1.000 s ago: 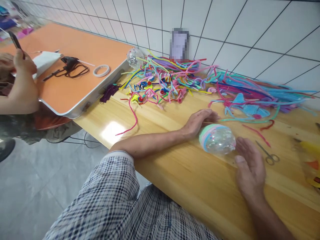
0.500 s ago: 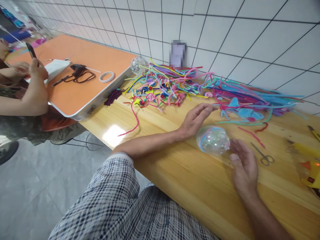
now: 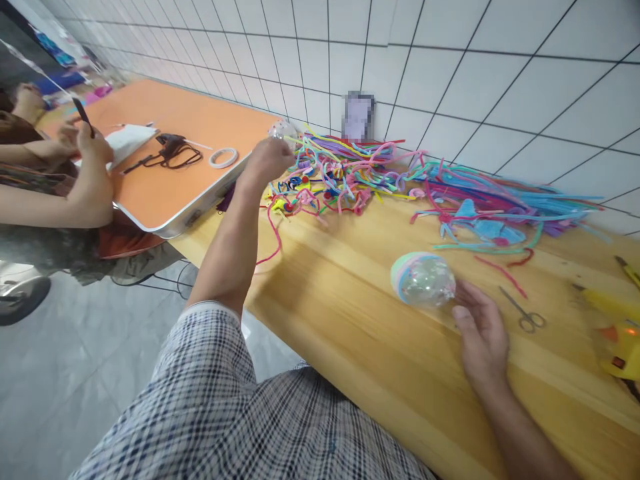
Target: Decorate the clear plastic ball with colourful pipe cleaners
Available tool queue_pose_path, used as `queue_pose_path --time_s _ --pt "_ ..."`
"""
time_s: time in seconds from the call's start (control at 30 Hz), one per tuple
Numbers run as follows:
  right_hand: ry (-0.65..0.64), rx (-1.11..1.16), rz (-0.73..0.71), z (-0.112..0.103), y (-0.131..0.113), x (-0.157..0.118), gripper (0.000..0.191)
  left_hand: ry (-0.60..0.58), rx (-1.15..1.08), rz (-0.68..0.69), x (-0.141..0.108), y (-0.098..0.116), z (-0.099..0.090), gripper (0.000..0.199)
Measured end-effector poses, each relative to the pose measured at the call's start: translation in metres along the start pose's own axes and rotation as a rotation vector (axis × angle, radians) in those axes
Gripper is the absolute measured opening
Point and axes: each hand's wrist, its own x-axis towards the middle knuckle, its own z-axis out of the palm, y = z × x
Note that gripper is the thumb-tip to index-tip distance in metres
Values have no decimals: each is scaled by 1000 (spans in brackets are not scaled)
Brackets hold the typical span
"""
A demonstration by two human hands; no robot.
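Note:
A clear plastic ball (image 3: 430, 281) with pastel pink, blue and green bands at its left end lies on the wooden table. My right hand (image 3: 484, 330) is beside the ball's right end, thumb and fingers apart, fingertips close to it; whether they touch is unclear. My left hand (image 3: 267, 162) reaches to the left end of the pipe cleaner pile (image 3: 345, 170), just in front of a second clear ball (image 3: 284, 130) with small dots. Its fingers curl downward and are mostly hidden behind the back of the hand.
Scissors (image 3: 523, 312) and a yellow glue gun (image 3: 620, 330) lie to the right. More pipe cleaners (image 3: 510, 193) and a phone (image 3: 358, 117) are by the tiled wall. At left, another person's hands (image 3: 93, 143) hold a dark object over an orange table (image 3: 165, 103) with a tape roll (image 3: 223, 158).
My left hand has moved from above the banded ball leftward and away from me, to the pile's left end. My right hand stays by the ball, which has hardly shifted.

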Motion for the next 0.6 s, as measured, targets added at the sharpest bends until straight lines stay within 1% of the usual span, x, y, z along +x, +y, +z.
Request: queue_pose_path --time_s 0.03,0.07,0.1,0.13,0.17,0.27,0.33,0.4,0.47,0.6 --pt "-2 -4 1 0 0 0 69 -12 55 -44 8 -17 1 8" --pt "-5 -7 2 0 0 0 70 -73 101 -75 14 -31 4 9" --pt "-8 -11 5 0 0 0 70 -139 151 -94 19 -42 8 11" --pt "-10 -14 6 0 1 0 69 -255 203 -91 22 -50 13 15" --pt "-13 -16 8 0 1 1 68 -300 214 -79 25 -55 18 20" --pt "-17 -22 6 0 2 1 64 -361 243 -45 28 -59 32 35" --pt "-19 -28 2 0 1 0 63 -387 239 -67 30 -58 37 33" --pt "-17 -29 0 1 0 0 64 -388 166 -111 33 -60 38 26" --pt "-19 -29 5 1 0 -1 65 -338 53 -130 38 -63 35 22" --pt "-30 -27 22 2 1 -1 66 -108 -165 -79 49 -65 20 34"
